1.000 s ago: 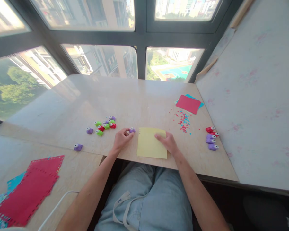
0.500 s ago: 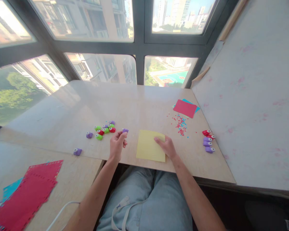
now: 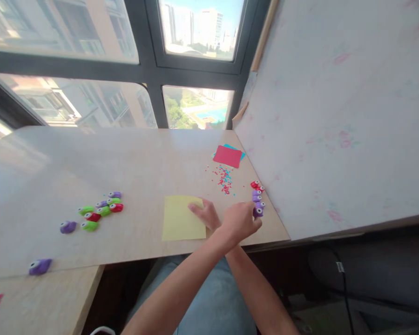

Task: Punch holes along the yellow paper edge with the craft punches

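Two hands are crossed over the table (image 3: 132, 158): the right hand (image 3: 204, 214) is laid flat and open on the yellow sheet (image 3: 179, 218), while the left hand (image 3: 239, 221), closed around a purple punch (image 3: 258, 212), is best lowered gently beside the row of punches (image 3: 257, 194).

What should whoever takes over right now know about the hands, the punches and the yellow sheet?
Left hand: crossed over the right arm, fingertips at the purple punch at the near end of the row of punches by the wall; whether it grips cannot be told.
Right hand: flat and open on the yellow sheet near the table edge.
Done: red and blue paper bits lie scattered by the red sheet; five punches are lined up on the right.
Left: the cluster of punches and two stray purple ones on the left; no holes can be made out in the yellow sheet.
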Motion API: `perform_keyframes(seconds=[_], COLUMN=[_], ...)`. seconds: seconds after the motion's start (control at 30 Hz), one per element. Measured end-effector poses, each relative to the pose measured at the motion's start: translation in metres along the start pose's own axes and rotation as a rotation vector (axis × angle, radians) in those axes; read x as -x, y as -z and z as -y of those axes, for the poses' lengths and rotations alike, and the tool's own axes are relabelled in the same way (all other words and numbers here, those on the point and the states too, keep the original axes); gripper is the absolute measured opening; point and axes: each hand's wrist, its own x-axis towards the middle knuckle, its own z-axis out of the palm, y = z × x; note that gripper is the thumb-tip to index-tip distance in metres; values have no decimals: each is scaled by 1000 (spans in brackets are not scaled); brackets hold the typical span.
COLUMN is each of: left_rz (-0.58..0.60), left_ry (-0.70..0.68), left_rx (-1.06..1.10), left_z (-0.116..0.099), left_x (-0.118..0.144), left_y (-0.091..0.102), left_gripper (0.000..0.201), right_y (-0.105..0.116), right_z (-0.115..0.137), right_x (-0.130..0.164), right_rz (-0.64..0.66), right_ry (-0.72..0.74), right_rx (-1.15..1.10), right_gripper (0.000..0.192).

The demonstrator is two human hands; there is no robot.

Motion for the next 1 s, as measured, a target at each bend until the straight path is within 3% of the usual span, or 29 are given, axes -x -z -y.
perform_keyframes(seconds=[0.13, 0.27, 0.4, 0.63, 0.77, 0.87, 0.93, 1.0], left_rz=[214, 271, 276, 159, 101, 114, 216, 420], left_ry=[14, 25, 30, 68, -21, -111, -240, -416], left_rx=[-186, -237, -214, -185, -128, -42, 9, 41], left_z=[1, 7, 11, 15, 11, -6, -24, -43], left_x=[-24, -36, -44, -47, -30, -3, 19, 41], left_y=[-29, -46, -57, -63, -52, -42, -44, -55], left_gripper=[20, 21, 22, 21, 23, 28, 34, 42], right_y=[0, 1, 1, 1, 1, 0, 0, -1], right_z=[0, 1, 1, -1, -2, -4, -7, -10], right_x=[-1, -2, -2, -2, -2, -2, -3, -4], right_rz=[-18, -9, 6, 8, -7, -16, -5, 15], right_ry=[-36, -39, -32, -31, -15, 1, 3, -12], right_rx=[-158, -199, -224, -230, -206, -194, -201, -223], right_gripper=[29, 29, 30, 29, 29, 29, 29, 29])
